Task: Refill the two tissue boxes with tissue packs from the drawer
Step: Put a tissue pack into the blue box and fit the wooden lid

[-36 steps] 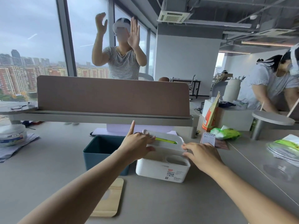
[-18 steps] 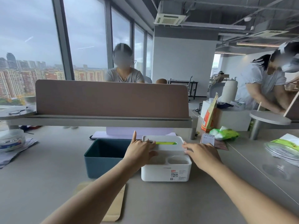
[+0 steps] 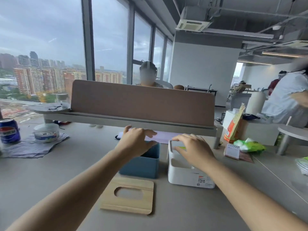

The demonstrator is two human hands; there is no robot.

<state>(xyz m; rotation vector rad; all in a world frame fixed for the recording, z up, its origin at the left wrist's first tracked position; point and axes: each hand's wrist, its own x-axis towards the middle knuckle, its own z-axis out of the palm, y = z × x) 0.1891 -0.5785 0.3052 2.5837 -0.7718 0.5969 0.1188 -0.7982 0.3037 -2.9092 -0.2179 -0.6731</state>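
Two tissue boxes stand side by side on the grey desk. The teal box (image 3: 141, 165) has no lid on; its wooden lid (image 3: 128, 195) with an oval slot lies flat in front of it. My left hand (image 3: 136, 140) hovers over the teal box's open top, fingers spread and holding nothing. The white box (image 3: 186, 177) stands to the right, and a green strip shows at its lid. My right hand (image 3: 193, 149) rests flat on that white lid. A green tissue pack (image 3: 250, 145) lies at the right.
A brown divider panel (image 3: 141, 100) on a raised shelf runs behind the boxes. A blue can (image 3: 9, 130) and a round container (image 3: 46, 132) sit on a cloth at the left. A small calendar (image 3: 232, 150) and an orange bag (image 3: 233, 129) stand at the right. People are around the desks.
My left hand has come off the white box's lid and moved left over the teal box. My right hand has moved onto the white lid. My view has shifted.
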